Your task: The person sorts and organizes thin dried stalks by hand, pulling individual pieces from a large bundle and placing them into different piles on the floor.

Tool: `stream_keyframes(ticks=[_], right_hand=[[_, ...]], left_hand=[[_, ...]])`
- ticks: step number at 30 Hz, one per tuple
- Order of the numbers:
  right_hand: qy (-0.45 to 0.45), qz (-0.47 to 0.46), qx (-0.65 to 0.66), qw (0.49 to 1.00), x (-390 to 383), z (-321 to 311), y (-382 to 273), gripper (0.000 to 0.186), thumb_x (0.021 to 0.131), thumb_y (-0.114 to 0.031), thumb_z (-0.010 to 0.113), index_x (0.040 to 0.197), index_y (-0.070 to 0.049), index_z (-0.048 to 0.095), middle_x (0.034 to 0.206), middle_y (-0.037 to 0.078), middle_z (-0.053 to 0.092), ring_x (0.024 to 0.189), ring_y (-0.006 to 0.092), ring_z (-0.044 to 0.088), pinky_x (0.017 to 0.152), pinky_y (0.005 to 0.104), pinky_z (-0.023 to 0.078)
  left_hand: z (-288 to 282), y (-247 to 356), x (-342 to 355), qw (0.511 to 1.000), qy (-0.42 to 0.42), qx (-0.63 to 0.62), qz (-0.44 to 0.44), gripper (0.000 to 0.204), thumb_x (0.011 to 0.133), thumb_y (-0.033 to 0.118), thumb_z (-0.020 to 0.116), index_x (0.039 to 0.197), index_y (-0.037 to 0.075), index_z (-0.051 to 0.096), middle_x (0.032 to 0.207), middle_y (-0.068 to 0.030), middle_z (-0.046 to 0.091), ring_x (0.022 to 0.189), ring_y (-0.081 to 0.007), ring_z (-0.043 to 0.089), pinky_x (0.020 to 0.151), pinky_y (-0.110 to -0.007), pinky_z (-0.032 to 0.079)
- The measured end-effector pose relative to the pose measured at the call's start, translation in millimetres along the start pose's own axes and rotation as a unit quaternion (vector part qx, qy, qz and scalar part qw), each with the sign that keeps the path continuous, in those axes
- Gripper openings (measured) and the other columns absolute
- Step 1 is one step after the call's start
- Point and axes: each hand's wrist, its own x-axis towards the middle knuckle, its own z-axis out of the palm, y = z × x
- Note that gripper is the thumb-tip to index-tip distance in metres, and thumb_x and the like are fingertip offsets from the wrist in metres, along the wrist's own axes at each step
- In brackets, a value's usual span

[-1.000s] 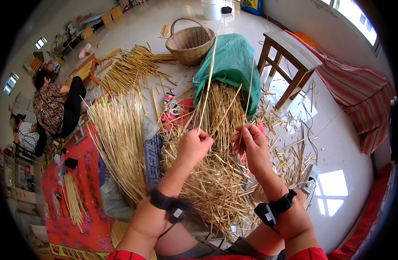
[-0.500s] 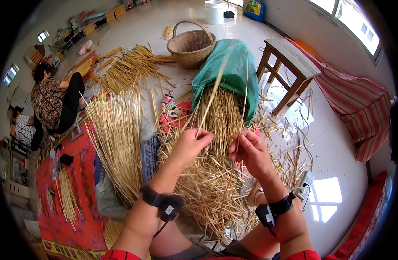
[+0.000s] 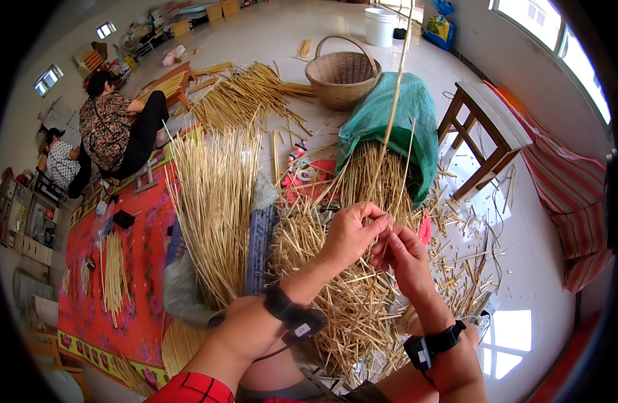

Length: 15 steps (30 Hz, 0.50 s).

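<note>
My left hand (image 3: 360, 234) is closed in a pinch on a long straw stalk (image 3: 393, 107), which rises steeply past the green sack. Close beside it, almost touching, my right hand (image 3: 404, 258) has its fingers curled together on a thinner straw that slants upward. The fingertips hide the lower ends of both. Below and ahead of my hands lies a heap of loose cut straw (image 3: 336, 312). A thick straw bundle (image 3: 373, 168) sticks out of the green woven sack (image 3: 389, 101). To the left, a large pale bundle of straw stalks (image 3: 215, 215) lies on a plastic sheet.
A wicker basket (image 3: 342, 75) stands behind the sack, with more straw stalks (image 3: 248, 97) left of it. A wooden stool (image 3: 493, 121) is at the right. On the far left, two people sit beside a red floral mat (image 3: 147, 269). A power strip (image 3: 485, 312) lies right of my arm.
My hands have come together, the left moving right toward the right hand. The left hand's stalk now stands more upright. The whole view has shifted, with the scene sliding right.
</note>
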Motion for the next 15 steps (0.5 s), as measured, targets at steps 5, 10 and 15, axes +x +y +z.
stream_keyframes(ticks=[5,10,15], right_hand=[[0.054,-0.006,-0.039,0.998,4.0,-6.8,1.9,0.015,0.096,-0.016,0.043,0.092,-0.005,0.051,0.076,0.005,0.062,0.058,0.0106,0.059,0.048,0.0190,0.041],[0.196,-0.039,-0.008,0.980,10.4,-19.9,2.8,0.016,0.096,-0.015,0.043,0.092,-0.004,0.053,0.072,0.005,0.061,0.054,0.0091,0.056,0.045,0.0186,0.039],[0.266,-0.110,0.036,0.957,15.6,-54.3,-18.6,0.016,0.095,-0.016,0.046,0.094,-0.002,0.054,0.071,0.006,0.060,0.051,0.0084,0.054,0.041,0.0172,0.035]], left_hand=[[4.4,-7.8,-1.2,0.999,-0.005,0.018,0.041,0.014,0.085,0.012,0.062,0.080,0.000,0.058,0.067,-0.0018,0.059,0.059,-0.0057,0.050,0.054,-0.023,0.043],[5.9,-17.4,-1.5,0.991,-0.042,0.128,0.021,0.015,0.080,0.013,0.066,0.079,0.000,0.059,0.069,-0.0051,0.062,0.061,-0.0091,0.055,0.057,-0.026,0.046],[5.2,-27.2,-7.5,0.977,-0.106,0.177,-0.046,0.018,0.078,0.016,0.069,0.084,0.000,0.062,0.071,-0.0048,0.063,0.064,-0.0105,0.057,0.061,-0.028,0.047]])
